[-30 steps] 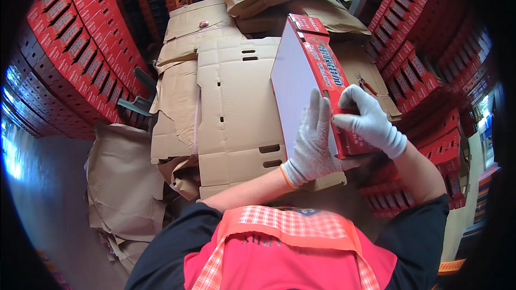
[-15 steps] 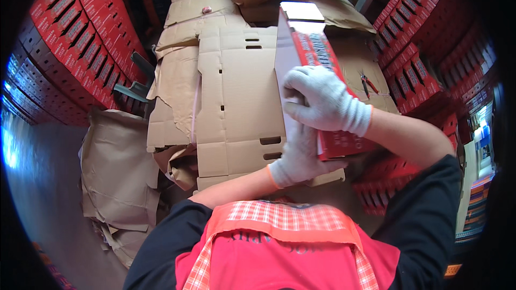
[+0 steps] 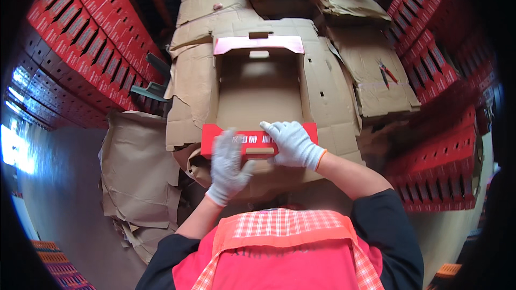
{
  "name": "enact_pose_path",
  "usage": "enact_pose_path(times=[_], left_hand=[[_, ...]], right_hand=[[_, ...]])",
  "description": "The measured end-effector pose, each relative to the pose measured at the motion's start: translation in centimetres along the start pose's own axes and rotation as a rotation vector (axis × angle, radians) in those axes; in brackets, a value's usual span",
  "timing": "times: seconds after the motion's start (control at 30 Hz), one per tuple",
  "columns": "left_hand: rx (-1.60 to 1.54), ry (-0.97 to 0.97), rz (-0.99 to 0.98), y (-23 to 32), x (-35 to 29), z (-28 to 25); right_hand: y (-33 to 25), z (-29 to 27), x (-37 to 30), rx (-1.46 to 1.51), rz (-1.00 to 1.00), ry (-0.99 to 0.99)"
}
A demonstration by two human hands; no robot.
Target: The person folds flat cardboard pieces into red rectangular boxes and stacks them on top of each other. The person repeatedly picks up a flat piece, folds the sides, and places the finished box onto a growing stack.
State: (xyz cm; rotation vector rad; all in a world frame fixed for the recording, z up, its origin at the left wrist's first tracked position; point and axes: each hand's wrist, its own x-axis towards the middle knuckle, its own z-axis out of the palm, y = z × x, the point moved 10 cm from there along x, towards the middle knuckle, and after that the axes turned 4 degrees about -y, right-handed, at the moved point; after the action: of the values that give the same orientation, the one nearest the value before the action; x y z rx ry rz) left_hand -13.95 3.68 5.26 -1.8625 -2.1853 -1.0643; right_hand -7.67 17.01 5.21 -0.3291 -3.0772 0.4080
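Observation:
A cardboard box (image 3: 259,96), bare brown inside with red outer faces, lies upright and open-topped in front of me. Its red near wall (image 3: 301,131) has a hand slot; the far wall stands folded up too. Both my hands wear white knit gloves. My left hand (image 3: 228,164), slightly blurred, rests against the near wall's left part, fingers stretched out and thumb apart. At the right part of that same wall, my right hand (image 3: 293,144) grips the panel, its fingers over the upper edge and its thumb lower on the outer face.
Flattened brown cardboard (image 3: 333,80) lies beneath the box. Red-handled pliers (image 3: 386,74) rest on a cardboard stack at right. Stacked red boxes (image 3: 80,37) rise at left, with more red boxes (image 3: 438,166) at right. Brown wrapping paper (image 3: 140,166) hangs at lower left.
The red box was held tilted up on its end at the right; now it lies open-topped in the middle. Both hands have moved apart onto its near wall.

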Motion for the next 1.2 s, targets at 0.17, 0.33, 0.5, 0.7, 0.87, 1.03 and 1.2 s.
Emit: enact_pose_path(times=[0.17,0.33,0.5,0.7,0.87,1.03,1.2], left_hand=[[-0.188,0.062,0.273,3.3,1.1,1.6],[-0.193,0.003,0.022,-3.2,0.5,4.0],[-0.048,-0.036,-0.22,-12.2,-1.8,7.3],[-0.404,-0.021,-0.722,-22.4,-5.6,9.1],[-0.642,-0.007,-0.887,-24.2,-3.7,9.2],[-0.403,-0.068,-0.897,-24.5,0.1,9.8],[-0.346,0.007,-1.018,-23.5,1.1,9.6]], right_hand=[[3.2,-2.6,-8.5,0.07,0.221,0.223],[4.4,-5.3,-26.4,0.149,0.812,0.585],[7.5,3.5,-44.7,0.604,1.367,0.9],[14.4,14.0,-55.6,0.141,1.822,0.479],[24.5,12.1,-43.3,0.634,1.106,0.959],[28.9,4.7,-22.8,0.54,0.788,0.77],[30.1,5.8,-12.4,0.433,1.034,0.362]])
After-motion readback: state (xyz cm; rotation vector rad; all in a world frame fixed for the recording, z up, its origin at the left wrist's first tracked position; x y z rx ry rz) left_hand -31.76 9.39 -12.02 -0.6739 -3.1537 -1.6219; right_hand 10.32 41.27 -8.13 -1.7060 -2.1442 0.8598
